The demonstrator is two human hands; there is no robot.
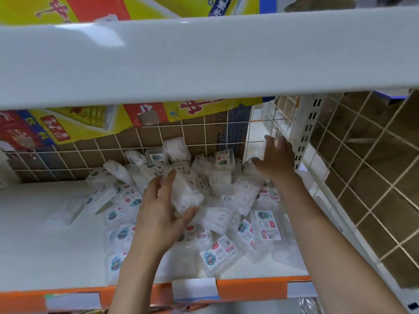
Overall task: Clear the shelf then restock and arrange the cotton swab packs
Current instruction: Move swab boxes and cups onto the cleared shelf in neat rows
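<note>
While the orange shelf edge runs nearest, the left hand grips one clear cotton swab pack above the heaped packs on the shelf; farther back, the right hand spreads open-fingered against the wire grid.

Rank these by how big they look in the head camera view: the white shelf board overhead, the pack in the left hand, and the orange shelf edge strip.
1. White shelf board, largest by far.
2. Orange shelf edge strip, long but thin.
3. Cotton swab pack held by the left hand, smallest.
Nearness to the camera enlarges the board.
</note>
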